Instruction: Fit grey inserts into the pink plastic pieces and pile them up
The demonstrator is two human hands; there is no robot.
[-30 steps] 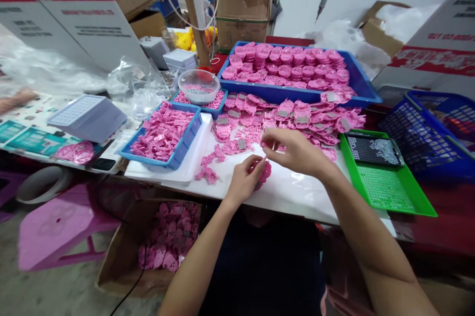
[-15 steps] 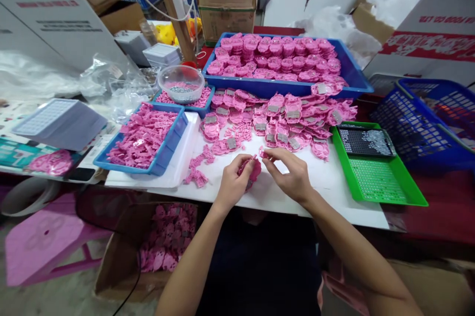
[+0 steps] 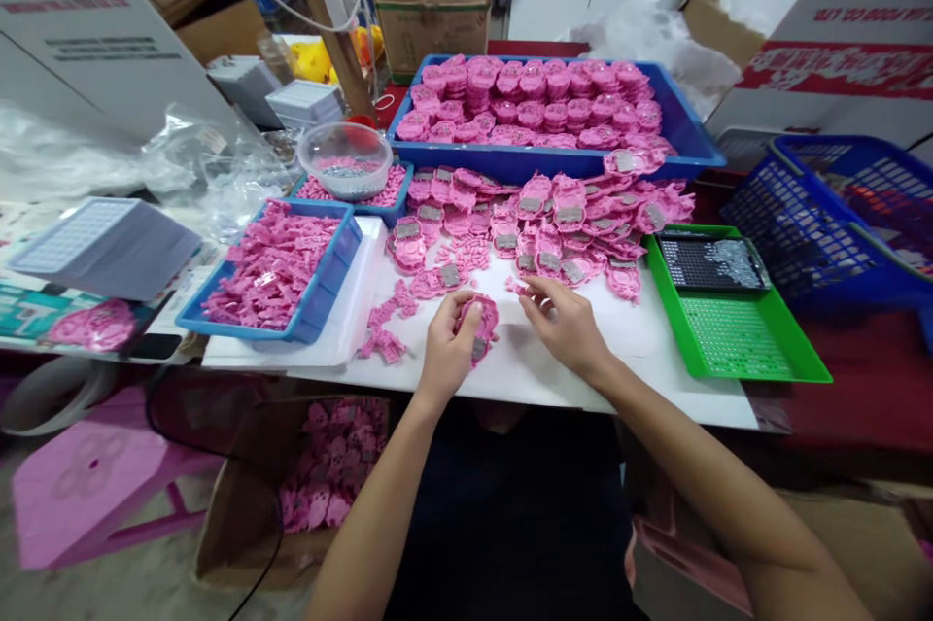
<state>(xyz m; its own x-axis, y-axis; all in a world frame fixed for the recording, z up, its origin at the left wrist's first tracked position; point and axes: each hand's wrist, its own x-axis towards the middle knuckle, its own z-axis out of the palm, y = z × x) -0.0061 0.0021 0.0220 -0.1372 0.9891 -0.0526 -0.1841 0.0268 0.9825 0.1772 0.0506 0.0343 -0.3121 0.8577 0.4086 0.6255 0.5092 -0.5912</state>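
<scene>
My left hand (image 3: pixel 448 346) is closed around a pink plastic shell (image 3: pixel 482 325) with a grey insert, held just above the white work surface (image 3: pixel 656 349). Beside it, my right hand (image 3: pixel 565 325) has its fingers curled, the fingertips pinching a small pink piece (image 3: pixel 519 288) near the shell. Just beyond both hands lies a loose heap of pink shells (image 3: pixel 554 223) with grey inserts. Small pink parts (image 3: pixel 383 334) are scattered left of my left hand.
A big blue tray (image 3: pixel 692 140) of stacked pink shells stands at the back. Left are a blue tray (image 3: pixel 331 281) of small pink parts and a clear bowl (image 3: pixel 345 159). A green tray (image 3: pixel 736 349) and blue basket (image 3: pixel 823 232) sit right. A cardboard box (image 3: pixel 240 524) of pink parts is on the floor.
My right hand has come down from above the heap to the shell in my left hand. Both hands now sit lower and closer together; the camera has tilted slightly.
</scene>
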